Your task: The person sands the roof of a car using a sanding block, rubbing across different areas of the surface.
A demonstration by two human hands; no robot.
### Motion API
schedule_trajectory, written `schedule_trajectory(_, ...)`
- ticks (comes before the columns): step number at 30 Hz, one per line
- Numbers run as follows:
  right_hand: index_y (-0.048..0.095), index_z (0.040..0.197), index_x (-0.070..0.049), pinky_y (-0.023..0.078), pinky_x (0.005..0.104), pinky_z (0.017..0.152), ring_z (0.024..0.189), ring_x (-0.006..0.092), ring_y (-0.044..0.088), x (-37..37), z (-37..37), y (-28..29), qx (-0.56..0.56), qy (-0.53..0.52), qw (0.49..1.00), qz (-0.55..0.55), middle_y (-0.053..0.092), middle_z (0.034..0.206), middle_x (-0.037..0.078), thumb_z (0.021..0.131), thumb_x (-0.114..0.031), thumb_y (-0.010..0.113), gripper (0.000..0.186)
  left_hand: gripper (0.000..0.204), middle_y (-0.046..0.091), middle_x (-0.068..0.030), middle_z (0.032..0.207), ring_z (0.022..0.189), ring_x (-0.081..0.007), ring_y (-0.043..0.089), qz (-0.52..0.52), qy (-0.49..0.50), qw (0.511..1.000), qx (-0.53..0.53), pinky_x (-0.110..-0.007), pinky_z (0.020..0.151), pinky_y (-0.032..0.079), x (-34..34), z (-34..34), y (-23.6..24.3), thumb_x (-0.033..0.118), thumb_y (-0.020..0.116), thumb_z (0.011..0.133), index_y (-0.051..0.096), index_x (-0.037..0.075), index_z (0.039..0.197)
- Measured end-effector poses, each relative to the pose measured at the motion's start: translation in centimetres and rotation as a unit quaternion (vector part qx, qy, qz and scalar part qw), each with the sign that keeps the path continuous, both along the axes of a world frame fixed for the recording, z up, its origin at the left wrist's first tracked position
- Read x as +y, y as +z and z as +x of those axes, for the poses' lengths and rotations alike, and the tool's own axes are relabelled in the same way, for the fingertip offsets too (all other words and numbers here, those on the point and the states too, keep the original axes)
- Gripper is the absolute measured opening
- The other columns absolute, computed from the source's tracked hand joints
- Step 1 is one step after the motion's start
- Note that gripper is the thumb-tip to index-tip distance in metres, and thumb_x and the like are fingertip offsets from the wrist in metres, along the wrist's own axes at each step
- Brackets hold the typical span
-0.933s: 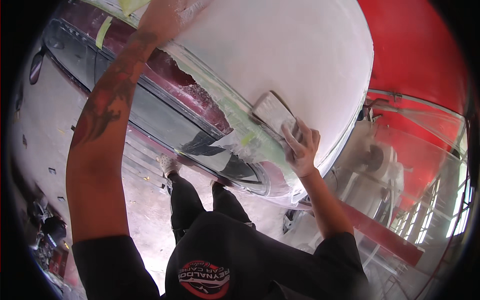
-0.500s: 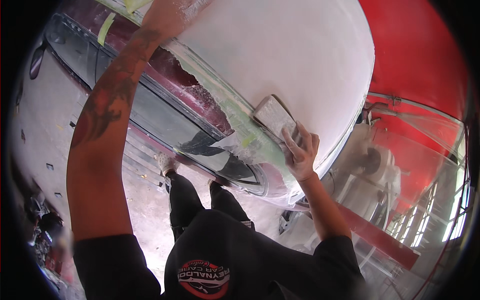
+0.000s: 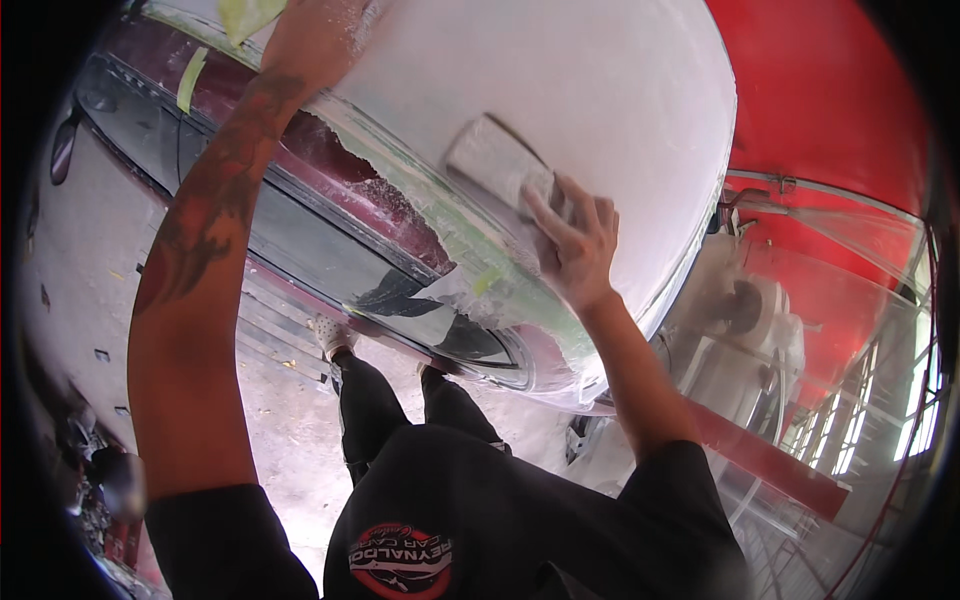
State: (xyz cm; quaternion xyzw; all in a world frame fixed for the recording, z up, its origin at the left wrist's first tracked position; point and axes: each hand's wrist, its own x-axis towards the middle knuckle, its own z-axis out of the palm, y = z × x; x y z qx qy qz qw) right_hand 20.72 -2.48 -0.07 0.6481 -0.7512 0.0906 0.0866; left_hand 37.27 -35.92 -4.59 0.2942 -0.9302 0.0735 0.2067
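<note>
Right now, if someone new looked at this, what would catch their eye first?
Probably the broad, smooth, whitish car roof across the upper middle, with a pale grey rectangular block on it in the right hand. The bright red curved surface at the upper right would compete, as would the jagged-edged maroon paint patch left of the picture's centre.

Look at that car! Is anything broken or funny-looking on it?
Yes: the dark red paint above the side windows ends in a ragged edge. Next to it are a patchy pale green strip and the white roof. It looks odd because the colours don't match and the edge isn't smooth.
</note>
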Motion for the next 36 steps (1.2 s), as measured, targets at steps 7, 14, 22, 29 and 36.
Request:
schedule_trajectory(7,0.068,0.121,-0.032,0.046,0.0432,0.079,0.092,0.0294,0.055,-8.9,-3.4,-0.4,0.041,-0.069,0.995,-0.055,0.062,0.114,0.003,0.084,-0.025,0.071,0.038,0.049,0.03,-0.01,0.158,0.145,-0.0268,0.026,0.021,-0.023,0.999,0.025,-0.05,0.119,0.017,0.0,0.1,-1.0,0.02,0.036,0.1,0.04,0.009,0.147)
schedule_trajectory(14,0.07,0.12,-0.033,0.044,0.0409,0.081,0.093,0.0259,0.054,-1.2,-0.1,-0.6,0.028,-0.036,0.998,-0.03,0.06,0.124,0.003,0.077,-0.023,0.075,0.044,0.047,0.029,-0.0102,0.159,0.145,-0.0275,0.025,-0.054,-0.043,0.997,-0.013,-0.052,0.119,0.016,0.2,0.4,0.0,0.02,0.037,0.099,0.044,0.01,0.145)
schedule_trajectory(22,0.067,0.124,-0.033,0.041,0.0429,0.084,0.096,0.0284,0.052,-5.1,0.9,-1.9,0.002,-0.071,0.996,-0.06,0.059,0.121,0.005,0.084,-0.028,0.071,0.041,0.049,0.029,-0.0101,0.158,0.144,-0.0297,0.026,0.047,-0.007,0.999,0.011,-0.051,0.119,0.017,0.3,0.5,-0.1,0.02,0.037,0.1,0.039,0.003,0.146)
schedule_trajectory(29,0.067,0.121,-0.027,0.042,0.0445,0.084,0.098,0.0314,0.053,-11.3,-2.2,-0.3,0.012,-0.098,0.989,-0.11,0.061,0.118,0.007,0.084,-0.028,0.071,0.037,0.049,0.029,-0.0107,0.158,0.144,-0.0309,0.027,0.003,-0.028,0.999,0.026,-0.051,0.119,0.018,0.4,-0.8,0.6,0.019,0.038,0.1,0.04,0.004,0.146)
schedule_trajectory(36,0.066,0.123,-0.033,0.04,0.0438,0.082,0.095,0.0285,0.052,-4.4,4.0,-1.7,-0.037,-0.043,0.996,-0.066,0.058,0.119,0.004,0.081,-0.028,0.074,0.043,0.05,0.03,-0.0109,0.158,0.144,-0.0289,0.027,-0.022,-0.008,1.0,-0.01,-0.05,0.118,0.018,-0.3,0.5,-1.0,0.019,0.038,0.1,0.038,0.005,0.147)
